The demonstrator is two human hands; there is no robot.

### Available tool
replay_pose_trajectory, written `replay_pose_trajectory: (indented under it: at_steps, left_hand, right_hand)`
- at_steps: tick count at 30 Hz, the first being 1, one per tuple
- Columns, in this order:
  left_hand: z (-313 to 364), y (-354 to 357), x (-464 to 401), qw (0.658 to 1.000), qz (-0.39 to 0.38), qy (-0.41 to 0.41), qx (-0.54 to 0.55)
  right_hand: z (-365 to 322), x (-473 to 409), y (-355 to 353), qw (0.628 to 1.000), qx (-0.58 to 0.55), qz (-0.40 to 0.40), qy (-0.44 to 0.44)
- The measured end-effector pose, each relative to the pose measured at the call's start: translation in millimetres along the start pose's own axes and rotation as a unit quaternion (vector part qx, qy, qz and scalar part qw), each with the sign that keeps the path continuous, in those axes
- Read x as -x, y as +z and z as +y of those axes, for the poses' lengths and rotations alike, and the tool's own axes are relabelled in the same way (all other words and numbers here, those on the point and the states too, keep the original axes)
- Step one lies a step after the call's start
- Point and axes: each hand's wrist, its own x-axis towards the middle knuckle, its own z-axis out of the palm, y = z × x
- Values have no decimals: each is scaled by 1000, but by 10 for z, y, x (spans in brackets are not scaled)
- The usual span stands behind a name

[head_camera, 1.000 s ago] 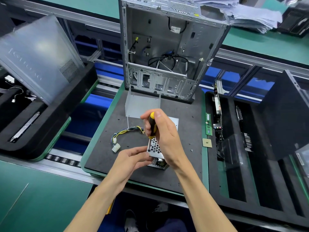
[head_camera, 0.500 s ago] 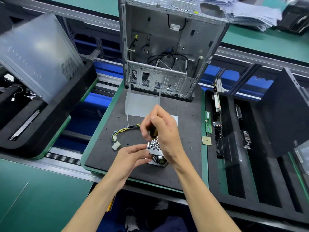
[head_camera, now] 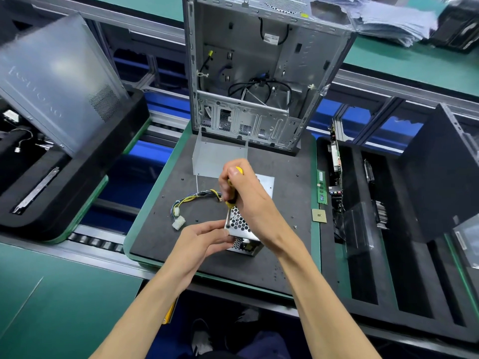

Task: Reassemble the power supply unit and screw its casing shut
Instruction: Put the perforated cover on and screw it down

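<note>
Here the right hand's grip (head_camera: 246, 193) clasps the screwdriver (head_camera: 234, 187) over the power supply unit (head_camera: 239, 224) (left hand (head_camera: 204, 237) pinching its casing).

Both bare forearms reach forward from the lower edge of the view and converge toward each other. The right hand (head_camera: 248, 195) is raised above the left, fingers curled in a fist round the yellow-and-black screwdriver handle (head_camera: 233, 189), thumb on its top end, wrist bent downward. The left hand (head_camera: 201, 238) sits lower and just beside it, palm turned inward, fingers and thumb pinching the near corner of the perforated silver metal power supply box (head_camera: 239, 225)
</note>
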Motion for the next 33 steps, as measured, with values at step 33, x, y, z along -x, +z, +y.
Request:
replay_pose_trajectory:
  at_steps: [33]
  left_hand:
    - [23, 24, 22, 1000, -7, 3, -5]
  right_hand:
    - [76, -5, 7, 998, -30, 38, -51]
